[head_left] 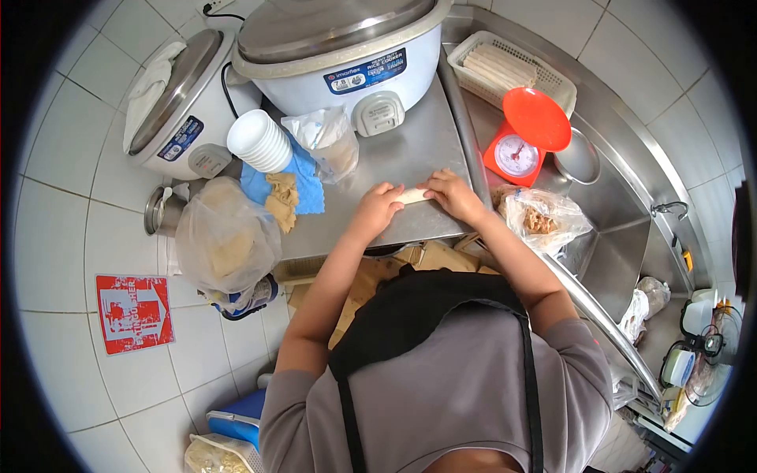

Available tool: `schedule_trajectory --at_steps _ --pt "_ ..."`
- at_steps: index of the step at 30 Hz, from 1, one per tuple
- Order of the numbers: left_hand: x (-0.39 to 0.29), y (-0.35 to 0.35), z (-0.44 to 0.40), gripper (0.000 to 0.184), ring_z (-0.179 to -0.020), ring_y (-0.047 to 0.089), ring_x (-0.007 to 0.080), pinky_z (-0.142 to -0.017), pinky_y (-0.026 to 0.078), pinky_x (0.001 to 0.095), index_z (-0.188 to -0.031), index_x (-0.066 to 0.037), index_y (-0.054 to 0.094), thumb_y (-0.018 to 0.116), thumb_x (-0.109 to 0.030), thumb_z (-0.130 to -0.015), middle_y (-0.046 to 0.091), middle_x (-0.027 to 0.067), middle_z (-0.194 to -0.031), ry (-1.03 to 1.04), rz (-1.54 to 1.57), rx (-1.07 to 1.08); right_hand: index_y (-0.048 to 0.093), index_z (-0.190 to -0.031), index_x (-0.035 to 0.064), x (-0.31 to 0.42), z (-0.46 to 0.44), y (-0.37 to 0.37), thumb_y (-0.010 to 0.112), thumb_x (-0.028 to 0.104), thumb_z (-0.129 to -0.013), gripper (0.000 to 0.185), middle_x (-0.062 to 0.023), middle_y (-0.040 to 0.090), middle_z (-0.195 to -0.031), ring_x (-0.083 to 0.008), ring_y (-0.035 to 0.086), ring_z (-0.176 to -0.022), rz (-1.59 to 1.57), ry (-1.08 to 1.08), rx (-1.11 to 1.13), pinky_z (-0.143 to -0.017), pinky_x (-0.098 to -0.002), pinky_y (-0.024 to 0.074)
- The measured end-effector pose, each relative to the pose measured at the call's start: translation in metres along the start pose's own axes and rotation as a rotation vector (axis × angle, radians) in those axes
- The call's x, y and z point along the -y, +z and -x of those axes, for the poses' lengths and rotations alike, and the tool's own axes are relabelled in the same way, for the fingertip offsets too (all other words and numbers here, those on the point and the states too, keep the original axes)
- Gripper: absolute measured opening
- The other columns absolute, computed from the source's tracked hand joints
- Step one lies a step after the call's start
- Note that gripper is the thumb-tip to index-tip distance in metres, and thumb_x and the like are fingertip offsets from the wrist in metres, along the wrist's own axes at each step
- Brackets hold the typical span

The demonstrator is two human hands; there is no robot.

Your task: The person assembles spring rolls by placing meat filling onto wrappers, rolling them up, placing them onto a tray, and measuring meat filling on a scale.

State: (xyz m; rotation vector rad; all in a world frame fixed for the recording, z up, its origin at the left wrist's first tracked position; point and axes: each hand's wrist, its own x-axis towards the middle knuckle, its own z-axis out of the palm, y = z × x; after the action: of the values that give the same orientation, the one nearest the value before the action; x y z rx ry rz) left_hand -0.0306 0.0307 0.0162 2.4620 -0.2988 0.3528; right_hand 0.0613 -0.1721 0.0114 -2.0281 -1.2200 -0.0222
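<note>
A pale, uncooked spring roll (412,195) lies crosswise on the steel counter (394,150), near its front edge. My left hand (382,208) is closed around its left end, fingers bent over the wrapper. At the other end, my right hand (451,194) grips it in the same way. The palms and part of each roll end are hidden under the fingers. To the right of my right hand, a clear plastic bag (544,221) holds brown pieces of food. Many similar pale rolls (500,66) lie side by side in a white basket (561,88) at the back right.
A red kitchen scale (516,155) stands in the steel sink area. Two rice cookers, one large (347,47) and one at left (177,110), stand behind. Stacked white cups (259,140), a blue cloth (309,189) and plastic bags (225,229) crowd the left side.
</note>
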Motion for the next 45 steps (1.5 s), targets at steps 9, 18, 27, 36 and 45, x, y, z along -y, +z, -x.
schedule_trajectory --at_steps 9,18,27,36,45 --pt "0.004 0.000 -0.001 0.031 -0.098 0.055 0.0283 -0.085 0.044 0.0362 -0.109 -0.002 0.060 0.063 -0.013 -0.079 0.059 0.0112 -0.105 0.085 -0.021 -0.116 0.067 -0.098 0.0128 -0.005 -0.014 0.003 0.062 0.019 -0.080 0.020 -0.0031 0.060 -0.089 -0.0246 0.050 -0.093 0.101 0.066 -0.080 -0.082 -0.0388 0.0346" --pt "0.027 0.000 -0.020 0.033 -0.093 0.056 0.0298 -0.081 0.045 0.0367 -0.109 -0.003 0.060 0.064 -0.014 -0.078 0.060 0.0128 -0.102 0.114 -0.145 -0.238 0.063 -0.107 0.0098 -0.033 -0.037 -0.001 0.061 0.026 -0.081 0.031 -0.0045 0.060 -0.097 -0.0242 0.051 -0.096 0.197 0.163 -0.140 -0.084 -0.0385 0.0336" --pt "0.053 -0.011 -0.033 0.043 -0.088 0.058 0.0303 -0.080 0.046 0.0342 -0.114 -0.003 0.058 0.068 -0.018 -0.075 0.061 0.0136 -0.099 -0.015 0.114 0.002 0.059 -0.113 0.0108 -0.030 -0.042 -0.003 0.065 0.019 -0.076 0.039 -0.0053 0.058 -0.100 -0.0246 0.051 -0.099 0.198 0.073 0.077 -0.087 -0.0411 0.0347" --pt "0.040 -0.007 -0.030 0.063 -0.113 0.045 0.0326 -0.096 0.036 0.0400 -0.130 -0.001 0.042 0.066 -0.024 -0.077 0.050 0.0152 -0.122 -0.025 -0.259 0.020 0.030 -0.137 0.0035 0.005 -0.039 0.048 0.052 0.030 -0.086 0.062 -0.0125 0.039 -0.136 -0.0243 0.033 -0.130 0.518 -0.094 0.099 -0.109 -0.0480 0.0174" --pt "0.026 -0.005 0.025 0.055 -0.109 0.047 0.0372 -0.093 0.038 0.0421 -0.130 0.001 0.039 0.058 -0.010 -0.079 0.049 0.0201 -0.120 -0.076 -0.074 -0.348 0.028 -0.139 0.0078 0.020 -0.045 0.065 0.048 0.037 -0.087 0.062 -0.0132 0.032 -0.141 -0.0252 0.027 -0.133 0.544 -0.115 0.108 -0.110 -0.0491 0.0149"
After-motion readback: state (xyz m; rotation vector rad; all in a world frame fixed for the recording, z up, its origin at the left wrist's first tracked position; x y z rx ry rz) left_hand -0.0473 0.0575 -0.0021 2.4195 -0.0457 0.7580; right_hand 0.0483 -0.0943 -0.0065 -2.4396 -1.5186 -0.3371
